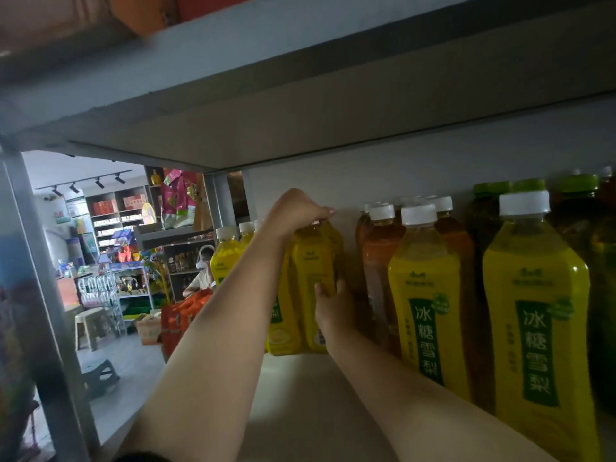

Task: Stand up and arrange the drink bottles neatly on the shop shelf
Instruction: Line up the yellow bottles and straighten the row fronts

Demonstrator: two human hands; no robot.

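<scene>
A yellow drink bottle (311, 261) stands upright deep on the white shelf (300, 395), against the back wall. My left hand (296, 211) grips its top from above, hiding the cap. My right hand (333, 308) holds its lower body from the right side. More yellow bottles (226, 258) with white caps stand to its left, partly hidden by my left arm. To the right stand two large yellow bottles (430, 288) with green labels, nearer to me, and brown tea bottles (376, 261) behind them.
The shelf board above (300, 128) hangs low over the bottle tops. A grey upright post (43, 295) frames the shelf's left end. Green-capped dark bottles (493, 211) fill the far right. Beyond the shelf, another person sits among shop displays and stools.
</scene>
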